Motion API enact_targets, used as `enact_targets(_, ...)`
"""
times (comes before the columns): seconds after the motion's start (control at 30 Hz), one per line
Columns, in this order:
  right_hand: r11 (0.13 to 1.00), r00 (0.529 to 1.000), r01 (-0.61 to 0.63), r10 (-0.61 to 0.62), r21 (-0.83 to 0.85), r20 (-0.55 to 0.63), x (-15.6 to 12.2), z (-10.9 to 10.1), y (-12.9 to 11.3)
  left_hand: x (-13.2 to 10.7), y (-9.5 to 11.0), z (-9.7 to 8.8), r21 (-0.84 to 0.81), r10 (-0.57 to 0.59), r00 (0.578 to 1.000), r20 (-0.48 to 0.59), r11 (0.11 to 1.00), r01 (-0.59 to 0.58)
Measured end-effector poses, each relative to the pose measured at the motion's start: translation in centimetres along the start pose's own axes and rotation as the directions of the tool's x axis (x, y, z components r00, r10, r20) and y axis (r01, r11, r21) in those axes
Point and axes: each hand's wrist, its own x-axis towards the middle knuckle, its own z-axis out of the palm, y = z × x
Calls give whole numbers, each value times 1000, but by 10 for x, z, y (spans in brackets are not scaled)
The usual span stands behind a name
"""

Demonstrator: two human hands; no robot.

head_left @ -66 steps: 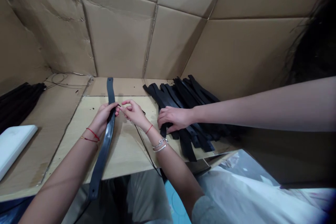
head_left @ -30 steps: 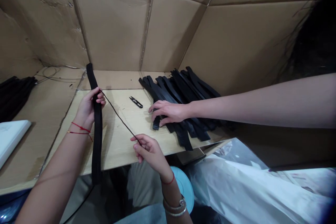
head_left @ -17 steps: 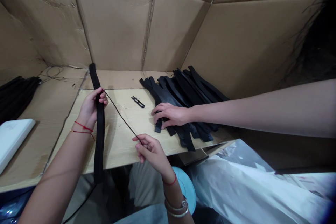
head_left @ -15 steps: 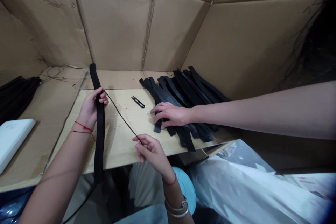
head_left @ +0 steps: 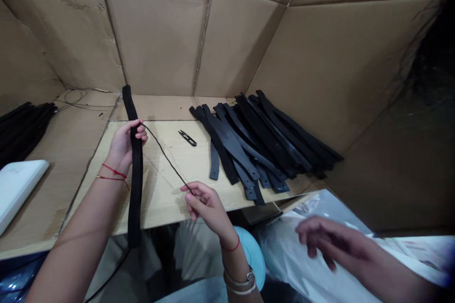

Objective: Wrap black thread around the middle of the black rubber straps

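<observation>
My left hand is closed around a long black strap that stands upright across the wooden board and hangs over its near edge. A thin black thread runs taut from the strap down to my right hand, which pinches its end near the board's front edge. Small black thread snips lie on the board between my hands and a pile of black straps.
Another person's hand, blurred, hovers at the lower right over white plastic sheeting. Cardboard walls enclose the bench. A second bundle of black straps and a white flat object lie at the left.
The other person's hand has left the strap pile and pulled back to the lower right. My hands keep the strap and the taut thread almost still.
</observation>
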Motion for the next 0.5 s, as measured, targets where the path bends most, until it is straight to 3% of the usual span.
enact_targets(0.5, 998, 999, 22, -20, 65, -30, 6, -3, 3, -2, -2, 4, -29, -30, 999, 44, 999, 32)
